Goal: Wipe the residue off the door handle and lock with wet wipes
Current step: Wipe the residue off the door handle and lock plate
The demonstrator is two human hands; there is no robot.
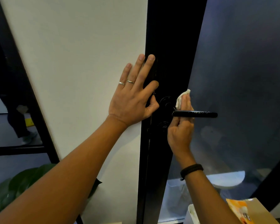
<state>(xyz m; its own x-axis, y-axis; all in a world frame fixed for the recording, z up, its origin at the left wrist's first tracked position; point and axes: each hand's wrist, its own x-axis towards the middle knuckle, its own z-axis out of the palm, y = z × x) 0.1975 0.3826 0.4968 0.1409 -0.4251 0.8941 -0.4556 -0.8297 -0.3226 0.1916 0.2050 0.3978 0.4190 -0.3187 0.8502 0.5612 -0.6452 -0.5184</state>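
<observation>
A: Left hand [132, 96]?
B: Flat on the white wall panel [81, 78], fingers [140, 65] straight and spread, tips and thumb reaching over onto the black door frame [173, 46]. Two rings on it. Holds nothing.

A: Right hand [181, 126]?
B: Behind the door handle [195, 114], fingers curled up past it, pressing a white wet wipe [182, 98] against the frosted glass door [242, 75] just above the handle. Black bracelet [191, 170] on the wrist.

A: Handle and lock position?
B: Handle is a black horizontal lever with whitish streaks on top, sticking right from a round rose on the frame. Lock [163, 126] is the round black disc just below that rose, touching the right hand's knuckle side.

A: Wipe touching the handle?
B: Lower edge is at the handle's base; can't tell if it touches.

A: Anything else?
B: Orange-and-white pack [247, 210] at the bottom right corner, green leaves [23, 181] bottom left.
</observation>
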